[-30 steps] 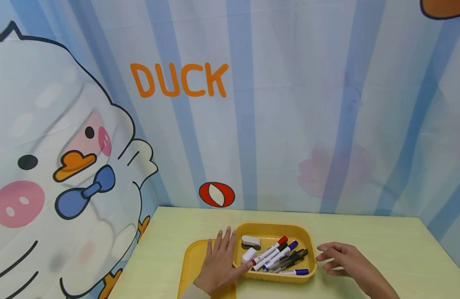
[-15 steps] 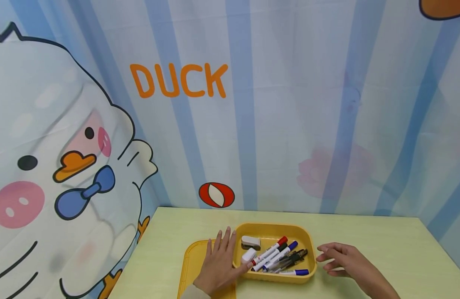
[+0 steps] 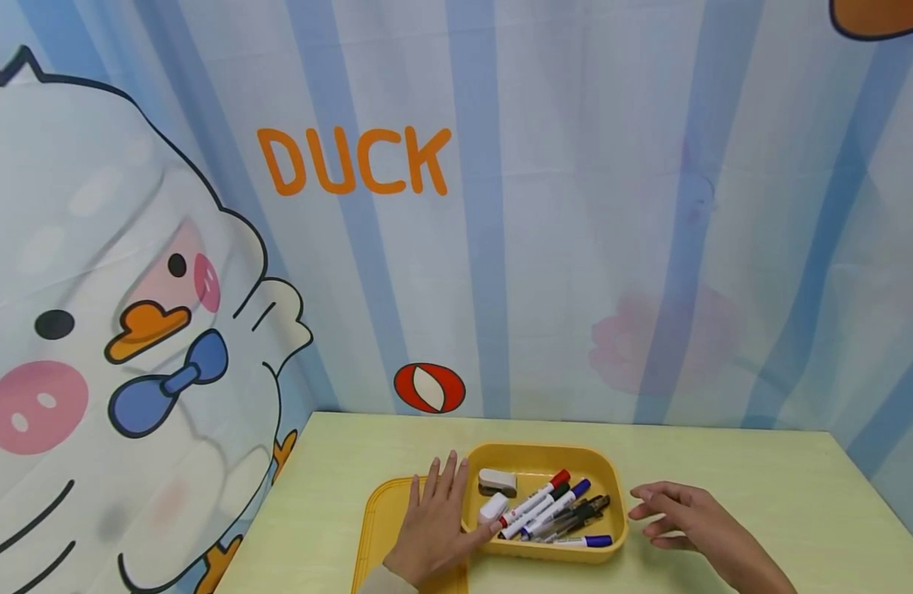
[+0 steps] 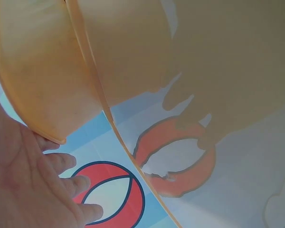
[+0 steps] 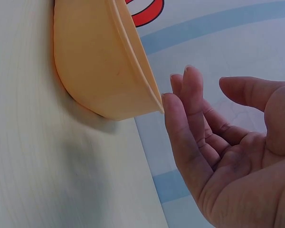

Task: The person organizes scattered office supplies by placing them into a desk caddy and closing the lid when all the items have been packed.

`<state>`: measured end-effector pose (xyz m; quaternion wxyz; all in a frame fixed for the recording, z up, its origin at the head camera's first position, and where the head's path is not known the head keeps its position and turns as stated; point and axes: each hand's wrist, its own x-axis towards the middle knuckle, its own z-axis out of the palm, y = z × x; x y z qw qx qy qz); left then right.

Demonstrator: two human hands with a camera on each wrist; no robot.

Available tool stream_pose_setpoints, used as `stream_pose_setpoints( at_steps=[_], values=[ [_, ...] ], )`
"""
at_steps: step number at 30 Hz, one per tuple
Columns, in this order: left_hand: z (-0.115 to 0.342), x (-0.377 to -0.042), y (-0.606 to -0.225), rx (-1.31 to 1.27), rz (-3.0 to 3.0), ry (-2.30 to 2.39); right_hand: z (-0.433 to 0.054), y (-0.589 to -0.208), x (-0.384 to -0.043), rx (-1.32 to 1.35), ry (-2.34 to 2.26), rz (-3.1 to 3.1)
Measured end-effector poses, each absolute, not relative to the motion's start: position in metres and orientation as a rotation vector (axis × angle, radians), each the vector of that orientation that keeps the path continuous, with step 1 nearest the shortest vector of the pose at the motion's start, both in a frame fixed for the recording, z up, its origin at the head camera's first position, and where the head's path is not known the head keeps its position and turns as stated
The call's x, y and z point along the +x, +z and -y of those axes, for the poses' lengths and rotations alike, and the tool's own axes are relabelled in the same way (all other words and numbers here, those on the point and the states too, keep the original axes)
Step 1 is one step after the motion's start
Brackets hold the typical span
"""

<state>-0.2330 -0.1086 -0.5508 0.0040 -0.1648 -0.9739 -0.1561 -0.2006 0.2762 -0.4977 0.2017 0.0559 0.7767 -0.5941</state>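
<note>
A yellow plastic box (image 3: 619, 495) stands on the table holding several things. Inside lie a red-capped marker (image 3: 534, 499), two blue-capped markers, one dark-capped marker, some dark pens (image 3: 584, 516), a small white stapler (image 3: 497, 480) and a white eraser-like block (image 3: 493, 508). My left hand (image 3: 437, 524) is spread flat at the box's left side, above the yellow lid (image 3: 378, 528), its thumb near the box's front-left rim; contact is hard to tell. Past the right end, my right hand (image 3: 694, 520) hovers with loosely bent fingers, holding nothing; the right wrist view shows its fingertips (image 5: 168, 99) close to the rim.
The pale yellow table (image 3: 753, 487) reaches back to a striped blue-and-white curtain (image 3: 545, 247) printed with a large duck (image 3: 129, 247). In the left wrist view a hazy, doubled patch covers the right side.
</note>
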Motion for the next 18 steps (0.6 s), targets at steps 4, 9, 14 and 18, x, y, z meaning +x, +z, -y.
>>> stream_pose_setpoints(
  at_steps=[4,9,14,18],
  values=[
    [0.1088,-0.2332,-0.5514,-0.522,3.043,-0.486,-0.2762,-0.4980,-0.2005,0.156,-1.660,-2.168],
    [0.1095,-0.2333,-0.5514,-0.523,3.036,-0.482,-0.2775,-0.4971,-0.2004,0.138,-1.656,-2.161],
    [0.1094,-0.2332,-0.5509,-0.519,3.037,-0.471,-0.2783,-0.4973,-0.1999,0.131,-1.659,-2.156],
    [0.1088,-0.2330,-0.5500,-0.526,3.034,-0.459,-0.2779,-0.4979,-0.1992,0.155,-1.663,-2.152]
  ],
)
